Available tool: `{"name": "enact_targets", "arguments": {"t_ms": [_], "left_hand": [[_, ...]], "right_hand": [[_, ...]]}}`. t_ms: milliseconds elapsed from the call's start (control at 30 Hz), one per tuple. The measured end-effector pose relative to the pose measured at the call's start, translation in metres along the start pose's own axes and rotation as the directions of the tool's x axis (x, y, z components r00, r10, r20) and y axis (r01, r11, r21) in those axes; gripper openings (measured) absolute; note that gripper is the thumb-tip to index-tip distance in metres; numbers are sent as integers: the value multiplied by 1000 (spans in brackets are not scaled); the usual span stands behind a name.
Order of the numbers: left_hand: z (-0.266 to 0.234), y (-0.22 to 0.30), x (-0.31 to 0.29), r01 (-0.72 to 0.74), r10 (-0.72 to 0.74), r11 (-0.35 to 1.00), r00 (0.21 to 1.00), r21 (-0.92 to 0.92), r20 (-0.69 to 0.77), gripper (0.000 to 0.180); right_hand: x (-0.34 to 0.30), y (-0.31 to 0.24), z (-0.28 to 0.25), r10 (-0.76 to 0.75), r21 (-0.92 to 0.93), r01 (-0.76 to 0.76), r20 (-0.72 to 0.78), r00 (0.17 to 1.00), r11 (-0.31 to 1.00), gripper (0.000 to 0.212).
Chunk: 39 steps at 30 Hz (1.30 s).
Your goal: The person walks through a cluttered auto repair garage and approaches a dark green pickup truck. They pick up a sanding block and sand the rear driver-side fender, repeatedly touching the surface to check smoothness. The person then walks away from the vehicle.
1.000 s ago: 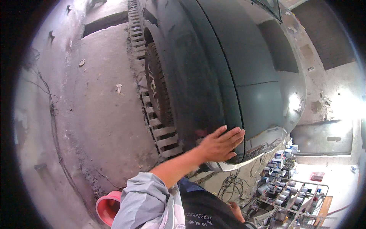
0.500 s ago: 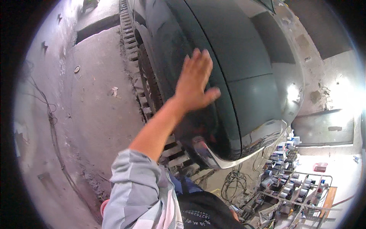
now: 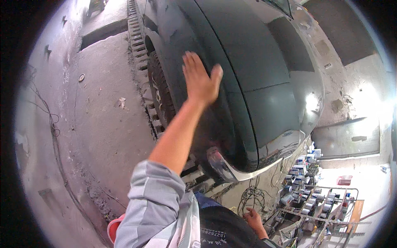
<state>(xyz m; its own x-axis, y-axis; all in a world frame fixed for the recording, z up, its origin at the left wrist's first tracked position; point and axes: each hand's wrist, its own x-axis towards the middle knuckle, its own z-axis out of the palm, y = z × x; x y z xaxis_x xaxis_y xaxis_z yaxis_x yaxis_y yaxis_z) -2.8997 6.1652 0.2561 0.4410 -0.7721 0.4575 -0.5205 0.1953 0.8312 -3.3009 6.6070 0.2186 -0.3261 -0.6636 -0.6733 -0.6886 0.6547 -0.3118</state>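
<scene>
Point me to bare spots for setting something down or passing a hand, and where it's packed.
Mostly bare: the floor between the wall-side cable and slotted strip, below the paper scrap. Also the hood, right of the left hand, above the headlight; a hand could likely pass there. Crowded: lower right, massed cans, plus coiled wires near the right hand.

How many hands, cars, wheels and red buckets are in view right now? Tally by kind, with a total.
Hands: 2, the left hand and the right hand
Car: 1
Wheel: 1
Red bucket: 1, partly visible
Total: 5
</scene>
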Motion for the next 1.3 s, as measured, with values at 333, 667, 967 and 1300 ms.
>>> {"name": "enact_targets", "arguments": {"t_ms": [333, 667, 967, 1300], "left_hand": [[-3, 4, -30, 91, -91, 996, 995, 2, 46, 83], [-39, -5, -239, -146, 139, 989, 912, -12, 387, 78], [-124, -35, -315, 229, -318, 944, 822, 237, 472, 20], [-288, -81, -384, 494, -717, 631, 666, 597, 206, 24]], "right_hand": [[-14, 154, 58, 56, 198, -90, 175, 983, 976, 36], [29, 85, 35, -36, -62, 42, 88, 995, 997, 42], [45, 51, 39, -294, -81, 305, 127, 947, 949, 48], [3, -216, 2, -920, -143, 939, 199, 338, 313, 34]]}}
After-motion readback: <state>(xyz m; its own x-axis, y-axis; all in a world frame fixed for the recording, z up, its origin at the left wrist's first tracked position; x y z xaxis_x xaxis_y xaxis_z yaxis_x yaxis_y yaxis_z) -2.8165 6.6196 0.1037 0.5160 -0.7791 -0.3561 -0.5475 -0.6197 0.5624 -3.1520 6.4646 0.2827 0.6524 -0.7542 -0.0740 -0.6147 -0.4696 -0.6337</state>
